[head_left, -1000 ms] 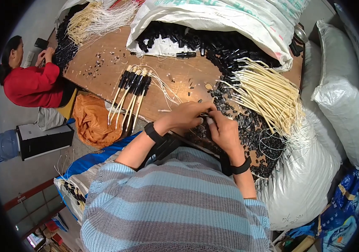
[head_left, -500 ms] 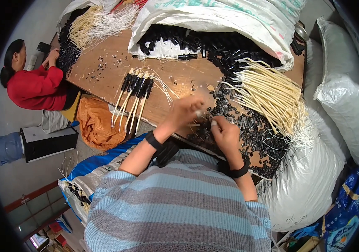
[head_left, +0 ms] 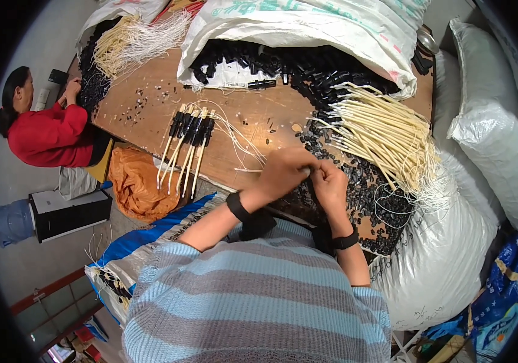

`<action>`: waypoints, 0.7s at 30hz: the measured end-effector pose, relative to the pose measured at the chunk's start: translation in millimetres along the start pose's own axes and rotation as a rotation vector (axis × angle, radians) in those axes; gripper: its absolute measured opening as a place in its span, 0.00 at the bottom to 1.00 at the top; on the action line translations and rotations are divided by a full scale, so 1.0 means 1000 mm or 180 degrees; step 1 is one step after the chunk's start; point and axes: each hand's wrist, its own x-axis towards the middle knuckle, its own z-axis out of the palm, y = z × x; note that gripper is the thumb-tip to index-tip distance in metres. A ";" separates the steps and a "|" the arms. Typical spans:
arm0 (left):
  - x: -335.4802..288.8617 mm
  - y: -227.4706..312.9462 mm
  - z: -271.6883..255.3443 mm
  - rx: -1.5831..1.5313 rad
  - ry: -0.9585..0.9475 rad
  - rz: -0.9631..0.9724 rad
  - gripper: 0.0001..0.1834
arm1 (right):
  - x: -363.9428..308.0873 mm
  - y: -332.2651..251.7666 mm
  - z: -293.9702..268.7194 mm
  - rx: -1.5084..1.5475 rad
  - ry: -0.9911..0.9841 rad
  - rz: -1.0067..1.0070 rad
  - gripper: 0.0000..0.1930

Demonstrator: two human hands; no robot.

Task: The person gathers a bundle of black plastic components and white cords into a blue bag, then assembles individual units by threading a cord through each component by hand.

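My left hand is closed above the table's near edge. A cream cord with a white tip sticks out from it to the left. My right hand meets it with thumb and fingers pinched together. What that pinch holds is too small to make out. Under and beside my hands lie many small black plastic pieces. To the left, several cream cords fitted with black sleeves lie side by side, their thin white strings trailing toward my left hand.
A thick bundle of cream cords lies at right. Behind it, a white woven sack spills black plastic parts. Full white sacks line the right side. At far left, a person in red works at the table.
My left hand has moved right and down to meet my right hand. The cream cord's end now shows left of it. The view has shifted slightly.
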 end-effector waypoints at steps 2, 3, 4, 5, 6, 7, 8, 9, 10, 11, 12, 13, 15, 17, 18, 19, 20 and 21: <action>-0.001 0.004 0.006 0.0918 0.0167 0.1031 0.15 | 0.000 -0.002 0.001 -0.0163 0.0016 -0.0088 0.05; 0.001 0.004 0.004 0.0915 0.0162 0.1039 0.15 | -0.001 -0.005 0.000 -0.0223 0.0198 -0.0328 0.05; 0.003 0.003 0.000 0.0802 0.0284 0.0997 0.14 | -0.003 -0.009 -0.002 -0.0284 0.0376 -0.0570 0.05; 0.004 0.003 -0.002 0.0689 0.0405 0.0955 0.13 | -0.004 -0.010 -0.003 -0.0284 0.0382 -0.0570 0.05; 0.003 0.004 0.000 0.0688 0.0400 0.0961 0.13 | -0.006 -0.011 -0.005 -0.0559 0.0655 -0.0824 0.04; -0.001 0.005 0.001 -0.0071 0.0387 0.0028 0.12 | -0.007 -0.013 -0.004 -0.0838 0.0910 -0.1092 0.03; -0.003 0.006 0.000 -0.0833 0.0365 -0.0903 0.10 | -0.008 -0.013 -0.003 -0.0840 0.0900 -0.1104 0.03; -0.004 0.006 -0.001 -0.0837 0.0380 -0.0904 0.10 | -0.010 -0.011 -0.001 -0.1005 0.0874 -0.1281 0.04; -0.003 0.007 -0.001 -0.0809 0.0262 -0.1016 0.09 | -0.011 -0.010 -0.001 -0.1166 0.0860 -0.1450 0.05; -0.002 0.008 -0.001 -0.0782 0.0144 -0.1130 0.07 | -0.012 -0.010 -0.001 -0.1165 0.0862 -0.1454 0.05; -0.003 0.006 0.000 -0.0781 0.0147 -0.1127 0.07 | -0.014 -0.010 -0.001 -0.1103 0.0855 -0.1566 0.06; -0.004 0.001 0.000 -0.0813 0.0208 -0.0977 0.07 | -0.015 -0.011 -0.001 -0.1041 0.0845 -0.1679 0.07; -0.005 -0.004 -0.002 -0.0842 0.0277 -0.0828 0.07 | -0.016 -0.011 -0.003 -0.0570 0.0690 -0.1576 0.08; -0.004 -0.007 -0.007 0.0196 0.0392 -0.0489 0.08 | -0.016 -0.012 -0.006 -0.0100 0.0537 -0.1456 0.09; -0.002 -0.007 -0.010 0.0199 0.0394 -0.0491 0.08 | -0.017 -0.013 -0.010 0.0895 0.0133 -0.0847 0.09; 0.002 -0.006 -0.013 0.0442 0.0452 0.0269 0.11 | -0.017 -0.014 -0.015 0.1867 -0.0274 -0.0206 0.09; 0.004 -0.004 -0.015 0.0682 0.0507 0.1031 0.14 | -0.015 -0.016 -0.020 0.2143 -0.0407 0.0079 0.08; 0.002 0.002 -0.016 0.0676 0.0506 0.1027 0.14 | -0.014 -0.016 -0.024 0.2138 -0.0407 0.0085 0.08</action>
